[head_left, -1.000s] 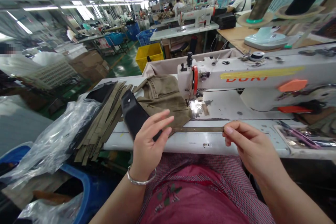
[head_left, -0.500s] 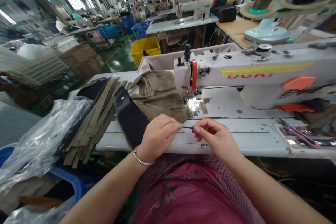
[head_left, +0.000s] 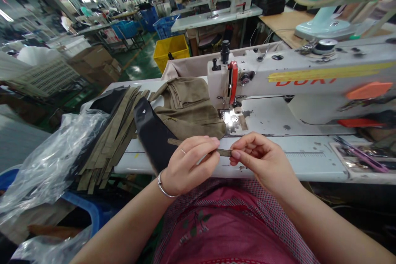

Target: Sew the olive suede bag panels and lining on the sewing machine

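Observation:
Between my two hands a narrow olive fabric strip (head_left: 225,152) is stretched over the front of the sewing table. My left hand (head_left: 192,165) is closed on it, and the strip's other end sticks out past the knuckles over a black fabric piece (head_left: 153,132). The thumb and finger of my right hand (head_left: 262,157) pinch its right end. Just beyond my hands lies an olive garment piece (head_left: 193,105) with zips, its right edge close to the needle area of the sewing machine (head_left: 221,86).
Many olive strips (head_left: 108,144) hang over the table's left edge beside clear plastic (head_left: 58,156). A tray (head_left: 355,163) with scissors is at the right. A blue bin (head_left: 93,210) stands low left, a yellow crate (head_left: 170,51) behind. Several people work farther back.
The strip now shows its flat side and more of its length, with its left end visible past my left hand. My left fingers have shifted along it. The view has tilted slightly down.

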Demonstrator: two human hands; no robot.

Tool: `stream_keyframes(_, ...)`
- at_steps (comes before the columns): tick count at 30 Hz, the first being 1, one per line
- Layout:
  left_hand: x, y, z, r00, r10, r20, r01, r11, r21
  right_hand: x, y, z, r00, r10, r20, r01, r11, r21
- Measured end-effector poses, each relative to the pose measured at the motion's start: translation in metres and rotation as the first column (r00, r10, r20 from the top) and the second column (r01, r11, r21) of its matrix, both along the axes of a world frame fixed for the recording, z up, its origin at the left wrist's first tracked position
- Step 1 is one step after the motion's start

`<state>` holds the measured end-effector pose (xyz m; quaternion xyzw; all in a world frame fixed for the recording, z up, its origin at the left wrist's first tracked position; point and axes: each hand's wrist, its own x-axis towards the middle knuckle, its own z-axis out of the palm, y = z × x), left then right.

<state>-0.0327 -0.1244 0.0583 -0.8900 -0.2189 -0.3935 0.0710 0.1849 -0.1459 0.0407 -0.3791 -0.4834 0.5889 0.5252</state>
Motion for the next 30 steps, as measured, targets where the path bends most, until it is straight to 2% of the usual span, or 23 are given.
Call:
stream_keyframes(8, -0.003, 0.001, -0.009, 0.996, -0.072, 0.042, 0.079, 0.982, -0.174, 0.006, 0.001, -0.003, 1.0, 0.011, -0.006, -0.011, 1.0, 0.004)
stream_keyframes(10, -0.001, 0.009, -0.005, 0.999, -0.03, 0.03, 0.037, 0.97, -0.242, 0.011, 0.008, -0.002, 0.993, 0.04, 0.114, -0.044, 0.998, 0.034)
stream_keyframes(11, 0.001, 0.016, -0.002, 1.0, 0.028, 0.015, -0.022, 0.958, -0.287, 0.014, 0.014, -0.003, 0.969, 0.057, 0.242, -0.08, 0.993, 0.089)
stream_keyframes(12, 0.004, 0.027, -0.001, 0.995, 0.099, -0.011, -0.097, 0.937, -0.335, 0.018, 0.024, -0.004, 0.914, 0.058, 0.402, -0.136, 0.976, 0.168)
stream_keyframes(13, 0.007, 0.039, 0.0, 0.985, 0.165, -0.049, -0.171, 0.911, -0.376, 0.023, 0.036, -0.007, 0.826, 0.029, 0.563, -0.211, 0.942, 0.262)
stream_keyframes(15, 0.016, 0.069, -0.005, 0.962, 0.224, -0.156, -0.27, 0.862, -0.428, 0.03, 0.063, -0.018, 0.61, -0.114, 0.785, -0.395, 0.815, 0.425)
stream_keyframes(17, 0.025, 0.099, -0.019, 0.954, 0.169, -0.248, -0.264, 0.865, -0.428, 0.033, 0.088, -0.033, 0.468, -0.241, 0.85, -0.534, 0.689, 0.489)
stream_keyframes(19, 0.031, 0.122, -0.038, 0.953, 0.119, -0.28, -0.231, 0.882, -0.411, 0.032, 0.103, -0.048, 0.411, -0.297, 0.862, -0.594, 0.63, 0.5)
stream_keyframes(22, 0.031, 0.14, -0.064, 0.958, 0.076, -0.277, -0.185, 0.903, -0.388, 0.026, 0.108, -0.062, 0.408, -0.318, 0.856, -0.585, 0.629, 0.512)
stream_keyframes(24, 0.025, 0.146, -0.073, 0.959, 0.038, -0.28, -0.147, 0.914, -0.379, 0.022, 0.104, -0.065, 0.416, -0.331, 0.847, -0.565, 0.636, 0.526)
stream_keyframes(30, 0.012, 0.16, -0.075, 0.955, -0.097, -0.28, 0.006, 0.952, -0.307, 0.02, 0.104, -0.06, 0.502, -0.289, 0.815, -0.557, 0.613, 0.56)
